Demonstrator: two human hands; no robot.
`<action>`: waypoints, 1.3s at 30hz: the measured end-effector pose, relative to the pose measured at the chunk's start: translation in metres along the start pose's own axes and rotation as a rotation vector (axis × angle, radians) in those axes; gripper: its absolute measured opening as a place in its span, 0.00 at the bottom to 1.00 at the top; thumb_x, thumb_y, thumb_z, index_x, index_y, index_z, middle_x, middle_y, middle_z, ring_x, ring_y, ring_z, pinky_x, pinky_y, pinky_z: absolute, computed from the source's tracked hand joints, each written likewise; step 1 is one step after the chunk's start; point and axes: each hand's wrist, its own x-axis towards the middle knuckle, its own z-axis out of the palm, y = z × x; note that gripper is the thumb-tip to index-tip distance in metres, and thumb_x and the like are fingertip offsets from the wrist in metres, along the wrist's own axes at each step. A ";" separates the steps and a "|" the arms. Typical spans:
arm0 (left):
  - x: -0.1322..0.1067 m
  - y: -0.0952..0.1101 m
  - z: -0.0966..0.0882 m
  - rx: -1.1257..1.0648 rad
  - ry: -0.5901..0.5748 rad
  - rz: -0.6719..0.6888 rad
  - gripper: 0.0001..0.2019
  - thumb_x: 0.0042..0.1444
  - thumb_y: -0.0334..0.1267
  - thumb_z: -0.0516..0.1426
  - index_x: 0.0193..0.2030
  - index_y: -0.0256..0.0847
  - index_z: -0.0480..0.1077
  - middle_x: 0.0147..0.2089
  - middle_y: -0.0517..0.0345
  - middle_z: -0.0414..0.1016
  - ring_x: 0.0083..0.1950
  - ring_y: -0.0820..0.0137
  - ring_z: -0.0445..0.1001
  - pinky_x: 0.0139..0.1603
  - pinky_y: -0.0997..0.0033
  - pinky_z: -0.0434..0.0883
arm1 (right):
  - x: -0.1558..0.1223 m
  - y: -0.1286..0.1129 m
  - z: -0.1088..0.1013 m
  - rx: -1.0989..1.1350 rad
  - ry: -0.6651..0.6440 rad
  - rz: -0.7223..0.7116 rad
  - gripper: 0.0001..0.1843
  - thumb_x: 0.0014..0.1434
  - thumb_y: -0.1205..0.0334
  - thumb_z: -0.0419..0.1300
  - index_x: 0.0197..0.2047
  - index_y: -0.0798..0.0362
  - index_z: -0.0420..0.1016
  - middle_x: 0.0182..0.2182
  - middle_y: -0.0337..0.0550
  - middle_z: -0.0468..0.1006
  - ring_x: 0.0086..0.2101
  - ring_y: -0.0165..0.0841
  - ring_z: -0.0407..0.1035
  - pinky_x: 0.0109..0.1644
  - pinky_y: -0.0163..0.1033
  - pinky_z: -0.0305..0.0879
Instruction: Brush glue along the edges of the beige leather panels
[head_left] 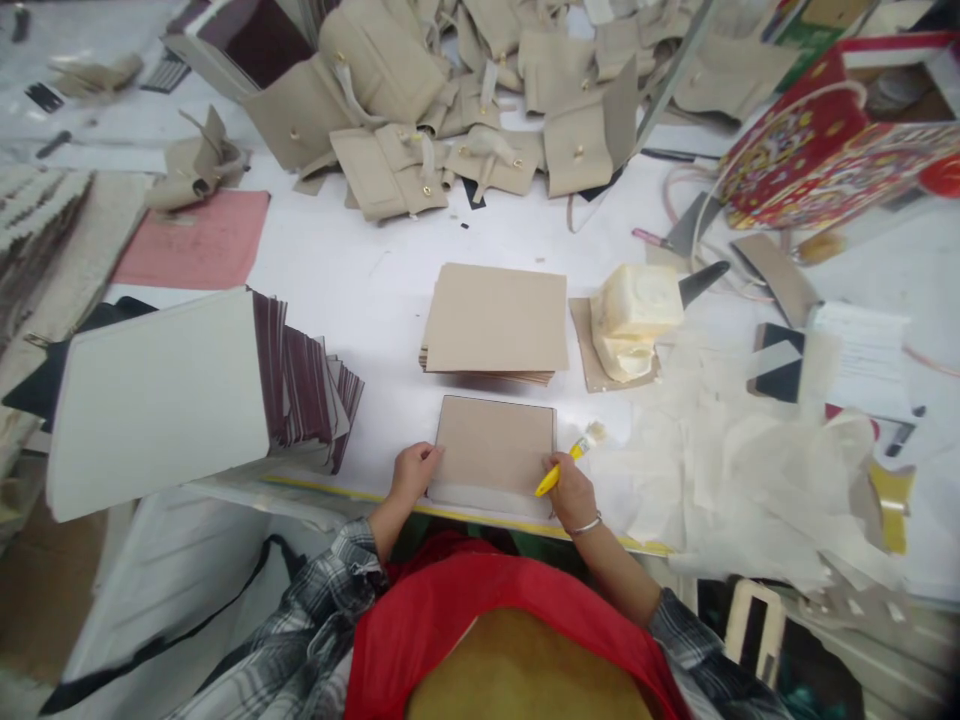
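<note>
Standing right by the bench rn. Nearest thing, lower centre of the frame: a flat beige panel (pixel 495 450) lying at the near edge of the white table (pixel 360 270), directly in front of the person.

Left hand (pixel 412 475) sits at the panel's left edge w/ fingers curled in. Can't tell if it's pinching the edge or just pressing on it. Right hand (pixel 571 492) is at the panel's right edge, fingers closed around a yellow-handled brush (pixel 577 450), bristles pointing away to the upper right.

Panel looks thin, light and fairly stiff, prob card-backed fabric, so imo it'd slide easily on that smooth top. Best held by the side edges, or pinned flat w/ a palm.

A bit further, mid-frame: a stack (pixel 495 320) of the same beige pieces, and just right of it a pale yellowish block (pixel 637 315) on a scrap of card. Left of centre there's a fanned bunch of maroon-edged pieces (pixel 300 385).

Far side: pink sheet (pixel 195 240) upper left, big heap of beige pouches (pixel 450 110) top centre, red patterned box (pixel 817 150) upper right.
</note>
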 end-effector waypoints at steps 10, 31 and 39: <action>0.011 -0.010 -0.005 -0.089 -0.121 -0.009 0.19 0.49 0.53 0.53 0.23 0.38 0.70 0.18 0.62 0.67 0.23 0.72 0.65 0.25 0.75 0.61 | 0.000 -0.005 -0.004 -0.098 -0.086 -0.023 0.09 0.58 0.66 0.47 0.38 0.56 0.68 0.26 0.44 0.73 0.28 0.32 0.68 0.32 0.34 0.59; 0.025 -0.001 -0.011 0.147 -0.212 0.008 0.17 0.49 0.50 0.53 0.22 0.39 0.70 0.19 0.59 0.70 0.25 0.70 0.68 0.27 0.74 0.60 | 0.007 -0.024 -0.016 -0.290 -0.275 0.052 0.09 0.59 0.66 0.51 0.43 0.54 0.66 0.28 0.44 0.74 0.30 0.33 0.69 0.29 0.35 0.55; 0.010 0.047 -0.032 0.828 -0.084 0.288 0.16 0.54 0.45 0.53 0.43 0.37 0.68 0.43 0.44 0.72 0.44 0.59 0.69 0.40 0.65 0.64 | 0.021 -0.011 -0.084 -0.301 -0.075 0.177 0.21 0.61 0.45 0.49 0.46 0.53 0.66 0.32 0.47 0.75 0.29 0.35 0.72 0.27 0.35 0.57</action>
